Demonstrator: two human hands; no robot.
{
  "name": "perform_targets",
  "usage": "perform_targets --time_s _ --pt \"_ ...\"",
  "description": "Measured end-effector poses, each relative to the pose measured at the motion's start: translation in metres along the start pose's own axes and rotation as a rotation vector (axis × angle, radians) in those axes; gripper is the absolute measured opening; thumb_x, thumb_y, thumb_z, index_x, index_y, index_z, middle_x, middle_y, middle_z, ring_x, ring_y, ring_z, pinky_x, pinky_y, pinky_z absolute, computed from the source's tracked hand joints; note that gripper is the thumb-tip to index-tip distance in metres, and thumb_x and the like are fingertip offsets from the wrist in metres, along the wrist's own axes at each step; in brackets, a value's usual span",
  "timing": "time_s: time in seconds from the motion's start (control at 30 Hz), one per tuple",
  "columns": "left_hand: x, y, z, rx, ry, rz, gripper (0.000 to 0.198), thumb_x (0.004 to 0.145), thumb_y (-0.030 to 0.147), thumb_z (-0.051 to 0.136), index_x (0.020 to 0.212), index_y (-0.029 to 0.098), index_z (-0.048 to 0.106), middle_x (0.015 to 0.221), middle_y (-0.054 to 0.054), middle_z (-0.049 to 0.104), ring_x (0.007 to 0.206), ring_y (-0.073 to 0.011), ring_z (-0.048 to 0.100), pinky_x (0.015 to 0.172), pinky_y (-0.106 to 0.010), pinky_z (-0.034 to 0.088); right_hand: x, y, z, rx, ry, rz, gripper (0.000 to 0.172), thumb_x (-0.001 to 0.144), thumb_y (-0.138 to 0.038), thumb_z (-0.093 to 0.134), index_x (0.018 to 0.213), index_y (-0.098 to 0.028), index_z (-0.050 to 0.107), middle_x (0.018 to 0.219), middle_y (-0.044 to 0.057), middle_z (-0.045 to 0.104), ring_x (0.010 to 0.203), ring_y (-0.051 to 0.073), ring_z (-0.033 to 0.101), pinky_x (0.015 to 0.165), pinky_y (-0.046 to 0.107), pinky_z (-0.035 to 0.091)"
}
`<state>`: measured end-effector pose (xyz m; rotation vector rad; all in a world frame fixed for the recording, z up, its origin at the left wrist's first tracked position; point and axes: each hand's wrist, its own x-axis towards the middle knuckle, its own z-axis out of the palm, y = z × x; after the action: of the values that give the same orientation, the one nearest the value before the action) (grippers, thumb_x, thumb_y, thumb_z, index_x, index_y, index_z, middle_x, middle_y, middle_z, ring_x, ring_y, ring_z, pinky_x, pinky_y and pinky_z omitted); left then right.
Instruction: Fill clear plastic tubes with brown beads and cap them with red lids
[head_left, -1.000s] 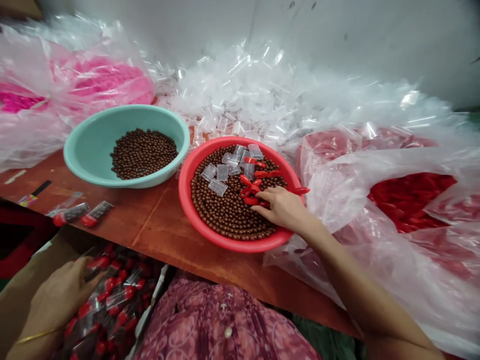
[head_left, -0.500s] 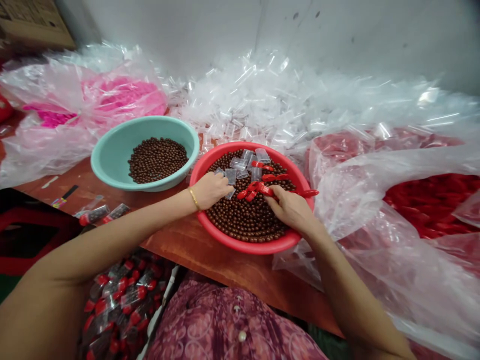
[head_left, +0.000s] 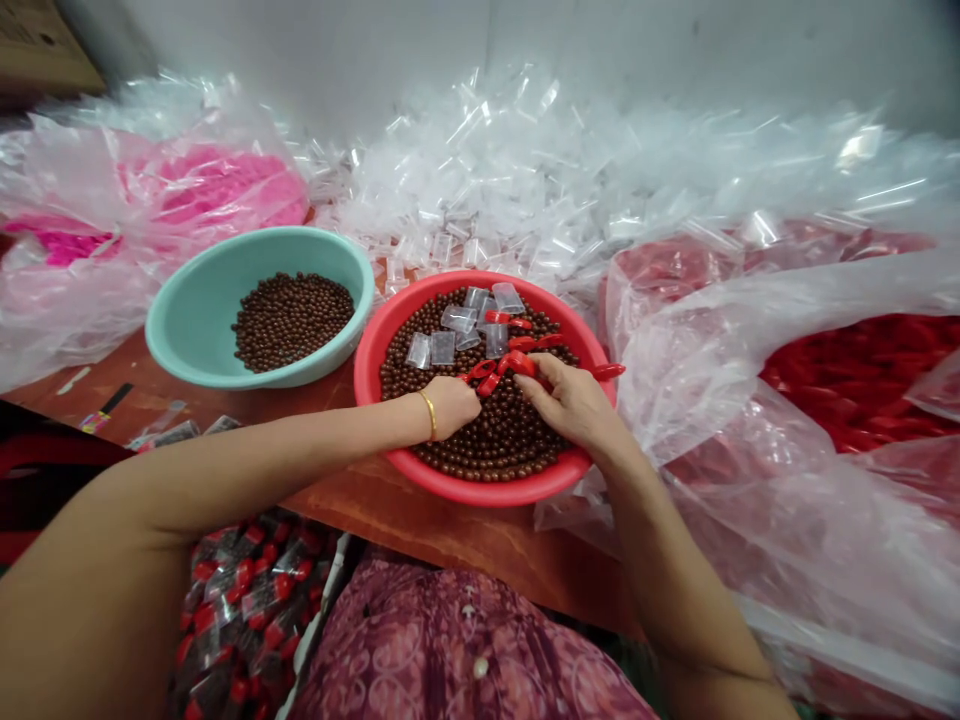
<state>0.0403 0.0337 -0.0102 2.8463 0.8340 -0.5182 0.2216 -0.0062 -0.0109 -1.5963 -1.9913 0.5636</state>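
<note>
Right hand (head_left: 568, 398): thumb and fingers pinched narrow on a red cap (head_left: 519, 362), over the near-right part of the red basin.
Left hand (head_left: 453, 407): curled low over the beads, knuckles up; its fingertips are hidden, so I cannot tell what it holds.
Red cap: looks light, stiff and smooth, probably a little slippery; best pinched by its sides.
Loose caps (head_left: 489, 383): lying between the two hands, just beside the left one.
Beads (head_left: 510, 440): brown, round, likely hard and quick to roll; they fill the red basin (head_left: 480, 490).
Clear tubes (head_left: 459, 318): on the beads beyond the hands; thin-walled, apparently light, perhaps easily dented, so hold gently by the edges.
Teal basin (head_left: 187, 325): left of the red one, with more beads.
Worktop (head_left: 442, 530): under both basins.
Capped tubes (head_left: 259, 590): heaped below its near edge.
</note>
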Motion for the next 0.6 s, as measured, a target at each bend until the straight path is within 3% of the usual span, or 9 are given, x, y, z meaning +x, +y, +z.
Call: perform_targets --time_s 0.1,0.27,0.43,0.6 --pt "0.015 0.000 0.003 -0.176 0.085 -0.070 0.015 0.072 0.008 0.055 0.077 0.011 0.069 0.073 -0.012 0.069 0.071 -0.0213 0.064 0.063 -0.028 0.045 -0.001 0.002 0.000 0.093 0.049 -0.005 0.024 0.088 -0.035 0.044 0.097 -0.017 0.057 0.077 0.004 0.063 0.066 0.016 0.056 0.062 0.026 0.040" --pt "0.020 -0.013 0.002 -0.875 0.207 -0.056 0.017 0.066 0.016 0.065 0.082 0.014 0.068 0.070 0.001 0.067 0.065 -0.0114 0.057 0.064 -0.022 0.044 -0.001 0.004 -0.001 0.242 0.079 0.024 0.024 0.088 -0.036 0.044 0.095 -0.016 0.056 0.075 0.002 0.059 0.064 0.013 0.052 0.061 0.025 0.040" --pt "-0.004 -0.019 -0.003 -1.460 0.251 -0.006 0.029 0.065 0.015 0.065 0.094 0.010 0.063 0.086 -0.003 0.067 0.074 -0.0102 0.059 0.069 -0.023 0.045 -0.001 0.004 -0.001 0.313 0.109 0.017 0.022 0.087 -0.037 0.047 0.092 -0.018 0.055 0.078 0.001 0.058 0.070 0.013 0.052 0.065 0.025 0.041" --pt "-0.039 -0.012 -0.006 -1.664 0.251 -0.098 0.035 0.071 0.026 0.065 0.102 0.013 0.055 0.090 -0.004 0.064 0.073 -0.0105 0.059 0.056 -0.018 0.040 0.000 0.006 0.000 0.524 0.140 0.099 0.045 0.088 -0.057 0.037 0.062 -0.021 0.040 0.057 -0.004 0.039 0.048 0.008 0.036 0.046 0.023 0.032"
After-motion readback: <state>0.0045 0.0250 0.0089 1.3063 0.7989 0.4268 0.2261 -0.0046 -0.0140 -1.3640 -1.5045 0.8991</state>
